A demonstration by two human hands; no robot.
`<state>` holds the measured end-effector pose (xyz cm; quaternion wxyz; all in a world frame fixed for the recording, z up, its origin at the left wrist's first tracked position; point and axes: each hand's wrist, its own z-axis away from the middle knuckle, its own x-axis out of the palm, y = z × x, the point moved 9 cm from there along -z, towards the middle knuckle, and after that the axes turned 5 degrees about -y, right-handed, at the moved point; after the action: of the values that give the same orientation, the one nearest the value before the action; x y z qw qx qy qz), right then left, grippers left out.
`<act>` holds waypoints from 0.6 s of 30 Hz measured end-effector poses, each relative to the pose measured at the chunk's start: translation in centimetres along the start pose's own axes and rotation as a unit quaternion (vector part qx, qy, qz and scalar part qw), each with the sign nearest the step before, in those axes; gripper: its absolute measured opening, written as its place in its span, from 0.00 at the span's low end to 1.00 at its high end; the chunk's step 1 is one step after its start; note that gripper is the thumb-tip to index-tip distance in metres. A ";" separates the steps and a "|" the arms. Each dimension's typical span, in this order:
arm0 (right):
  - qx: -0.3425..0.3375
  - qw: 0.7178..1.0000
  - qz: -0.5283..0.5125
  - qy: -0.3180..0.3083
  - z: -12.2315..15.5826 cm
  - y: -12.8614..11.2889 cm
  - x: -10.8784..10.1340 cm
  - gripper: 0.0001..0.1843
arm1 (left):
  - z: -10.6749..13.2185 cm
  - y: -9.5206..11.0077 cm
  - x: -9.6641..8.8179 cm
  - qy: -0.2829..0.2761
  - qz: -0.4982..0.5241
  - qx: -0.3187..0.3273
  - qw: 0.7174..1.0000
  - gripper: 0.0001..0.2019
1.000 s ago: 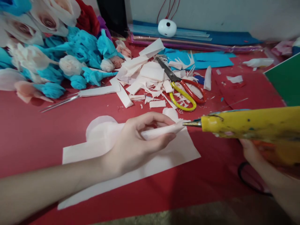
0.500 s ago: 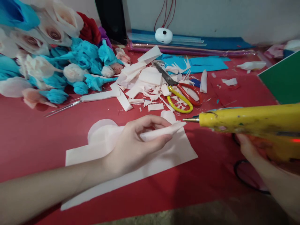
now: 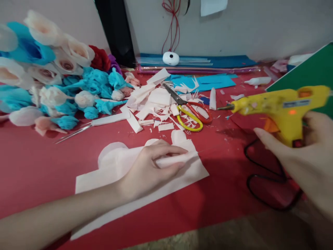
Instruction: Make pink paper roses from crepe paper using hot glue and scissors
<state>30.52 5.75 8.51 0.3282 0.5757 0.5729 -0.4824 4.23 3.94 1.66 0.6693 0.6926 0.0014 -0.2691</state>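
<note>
My left hand [image 3: 151, 166] pinches a rolled strip of pale pink crepe paper [image 3: 177, 159] over a larger pale pink sheet [image 3: 111, 166] lying on the red table. My right hand [image 3: 307, 156] grips a yellow hot glue gun [image 3: 281, 104] at the right. Its metal nozzle points left and hangs well clear of the rolled paper, above the table. The gun's black cord [image 3: 262, 180] loops on the red surface below it.
Scissors with yellow and red handles [image 3: 189, 111] lie among white paper scraps [image 3: 153, 100] in the middle. Blue, white and pink paper flowers [image 3: 59, 90] pile at the left. Blue paper sheets [image 3: 208, 81] and a white round device [image 3: 171, 58] sit by the wall. A green board [image 3: 307, 73] stands at the right.
The glue gun has pulled back to the right and risen away from the paper roll's tip. My left hand keeps its pinch on the roll. The view has tilted up.
</note>
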 end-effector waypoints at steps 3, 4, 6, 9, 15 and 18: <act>0.019 0.999 0.016 -0.027 -2.0 1.4 1.5 0.19 | 0.1 0.1 0.0 -0.001 -0.009 0.010 1.000 0.08; 0.043 0.996 0.049 -0.057 -2.6 2.3 2.5 0.16 | 0.1 0.2 0.0 0.000 -0.013 0.014 1.000 0.08; 0.060 0.991 0.070 -0.095 -3.4 3.4 4.2 0.13 | 0.2 0.3 0.0 0.002 -0.018 0.020 1.000 0.08; 0.061 0.985 0.086 -0.138 -3.8 4.0 6.6 0.14 | 0.2 0.4 0.0 0.002 -0.022 0.027 0.999 0.08; 0.044 0.976 0.108 -0.186 -3.9 3.9 8.2 0.20 | 0.0 0.4 0.0 0.000 -0.022 0.031 0.999 0.08; 0.051 0.978 0.129 -0.153 -3.6 3.7 5.4 0.29 | 0.1 0.2 0.0 0.000 -0.018 0.028 0.999 0.08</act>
<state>34.16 10.42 3.95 0.4416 0.5802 0.4115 -0.5468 4.31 3.85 1.84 0.6447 0.7109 0.0058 -0.2809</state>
